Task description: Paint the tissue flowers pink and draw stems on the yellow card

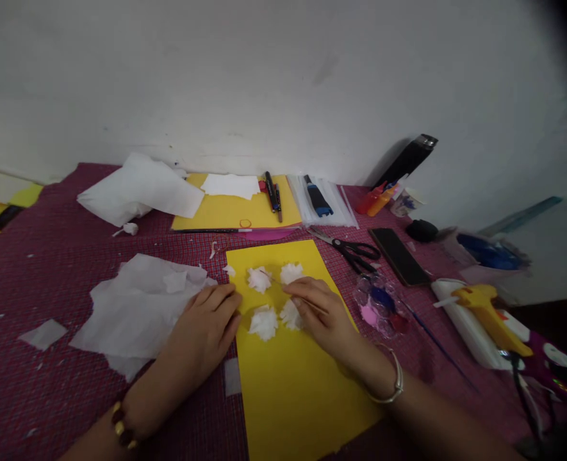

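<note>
Sheet of yellow card (287,397) on the dark red checked tablecloth (4,307), between both hands. Bears four white tissue tufts on its far half, in two rows: far left tuft (259,282), far right tuft (291,272), near left tuft (264,323) and near right tuft (289,315).

Pinches a thin stick (273,278) between thumb and fingers of the right hand (326,317), above the right side of the card, with the tip at the far left tuft. Cannot tell about contact between tip and tissue. Hides part of the near right tuft behind the thumb.

Lays the left hand (209,326) palm down at the card's left edge, fingers close together and slightly bent, just beside the near left tuft.

To the left, loose white tissue sheets (124,314), next to the left hand and partly beneath the left forearm. To the right of the card, black-handled scissors (355,251) at the far end, then a clear paint palette (362,286) with pink, blue and red wells. Farther right, a dark phone (401,256) and a yellow glue gun (497,314).
</note>
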Action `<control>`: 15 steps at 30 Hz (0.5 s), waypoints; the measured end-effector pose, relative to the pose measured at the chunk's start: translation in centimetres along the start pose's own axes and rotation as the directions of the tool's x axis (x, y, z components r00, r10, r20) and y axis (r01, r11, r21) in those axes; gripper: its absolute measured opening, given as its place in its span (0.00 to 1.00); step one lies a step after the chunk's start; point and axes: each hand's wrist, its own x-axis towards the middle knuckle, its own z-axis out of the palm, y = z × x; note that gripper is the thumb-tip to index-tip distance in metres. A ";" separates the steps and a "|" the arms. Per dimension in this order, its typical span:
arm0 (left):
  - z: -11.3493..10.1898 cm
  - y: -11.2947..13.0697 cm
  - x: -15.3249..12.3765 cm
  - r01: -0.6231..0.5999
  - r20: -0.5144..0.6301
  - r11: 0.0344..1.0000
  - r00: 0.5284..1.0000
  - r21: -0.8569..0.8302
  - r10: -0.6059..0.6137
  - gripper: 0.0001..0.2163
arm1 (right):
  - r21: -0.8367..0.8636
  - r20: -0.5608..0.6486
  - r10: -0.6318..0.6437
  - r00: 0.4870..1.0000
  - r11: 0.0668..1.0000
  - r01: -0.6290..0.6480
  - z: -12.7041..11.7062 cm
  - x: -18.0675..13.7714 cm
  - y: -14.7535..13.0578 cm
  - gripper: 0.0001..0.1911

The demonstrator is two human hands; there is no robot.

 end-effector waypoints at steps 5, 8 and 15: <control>0.3 -0.3 -0.2 -0.005 -0.022 0.999 1.000 0.031 0.006 0.14 | -0.097 0.067 -0.099 0.993 0.990 0.105 -1.2 0.0 -1.0 0.17; 0.6 -0.6 -0.2 -0.020 -0.033 0.998 0.999 0.058 0.022 0.16 | -0.104 0.034 -0.103 0.994 0.989 0.106 -4.0 -0.7 -2.5 0.16; 1.3 -2.6 -0.7 -0.094 -0.016 0.995 0.995 0.016 0.094 0.17 | 0.138 -0.465 0.315 0.827 0.949 -0.284 -13.1 -5.5 -1.4 0.09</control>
